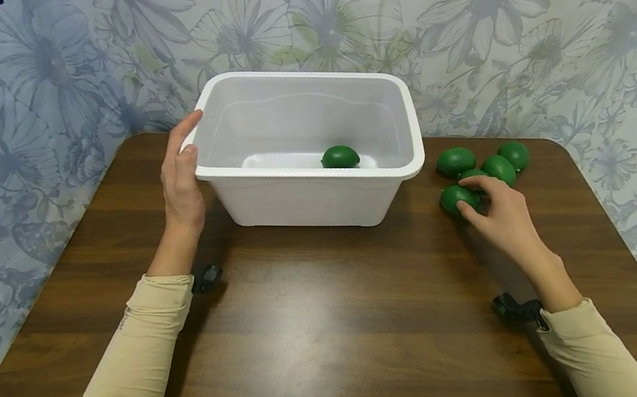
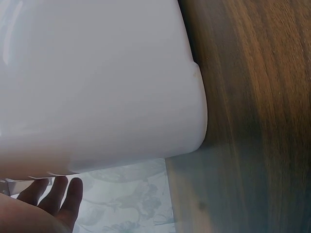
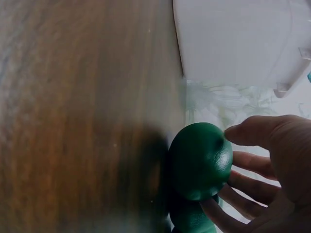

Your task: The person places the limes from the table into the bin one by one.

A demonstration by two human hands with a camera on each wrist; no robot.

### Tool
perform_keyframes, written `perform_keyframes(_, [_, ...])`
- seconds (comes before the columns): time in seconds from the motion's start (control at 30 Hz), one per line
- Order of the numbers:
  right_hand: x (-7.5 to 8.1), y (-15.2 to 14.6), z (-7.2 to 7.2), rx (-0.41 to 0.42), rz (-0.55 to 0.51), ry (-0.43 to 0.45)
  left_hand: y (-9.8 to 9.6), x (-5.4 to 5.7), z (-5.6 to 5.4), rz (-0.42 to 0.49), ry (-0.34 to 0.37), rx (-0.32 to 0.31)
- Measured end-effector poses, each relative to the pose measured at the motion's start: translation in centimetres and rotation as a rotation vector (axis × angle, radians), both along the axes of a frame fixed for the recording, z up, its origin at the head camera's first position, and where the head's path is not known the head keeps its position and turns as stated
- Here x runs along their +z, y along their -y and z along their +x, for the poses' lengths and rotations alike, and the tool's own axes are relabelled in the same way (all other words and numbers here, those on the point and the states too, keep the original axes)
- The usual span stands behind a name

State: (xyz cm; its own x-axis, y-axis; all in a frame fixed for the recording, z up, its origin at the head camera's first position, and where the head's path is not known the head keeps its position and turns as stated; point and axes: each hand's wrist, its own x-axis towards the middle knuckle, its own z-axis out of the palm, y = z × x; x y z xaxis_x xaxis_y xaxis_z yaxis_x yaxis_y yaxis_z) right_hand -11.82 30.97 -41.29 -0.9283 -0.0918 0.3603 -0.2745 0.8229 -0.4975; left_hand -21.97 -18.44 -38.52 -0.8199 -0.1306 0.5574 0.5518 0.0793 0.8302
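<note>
A white plastic bin (image 1: 299,196) stands on the table, and one green lime (image 1: 340,157) lies on its floor. My left hand (image 1: 180,185) grips the bin's left rim; in the left wrist view its fingertips (image 2: 73,194) show by the rim. At the table's right side, my right hand (image 1: 505,215) holds a lime (image 1: 453,201) between thumb and fingers. The right wrist view shows this lime (image 3: 200,162) low at the tabletop, the thumb on one side and the fingers on the other. Several more limes (image 1: 456,161) cluster just behind it.
The brown wooden table (image 1: 314,336) has its back edge close to a wall (image 1: 518,45) patterned with flowers and butterflies. The limes lie to the right of the bin, near the table's back right corner. A dark wrist device (image 1: 517,309) sits by the right cuff.
</note>
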Motion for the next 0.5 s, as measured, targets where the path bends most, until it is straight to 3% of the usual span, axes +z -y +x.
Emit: perform_keyframes(0.5, [-0.33, 0.48, -0.24, 0.071, 0.066, 0.009, -0.05, 0.04, 0.00, 0.007, -0.005, -0.005])
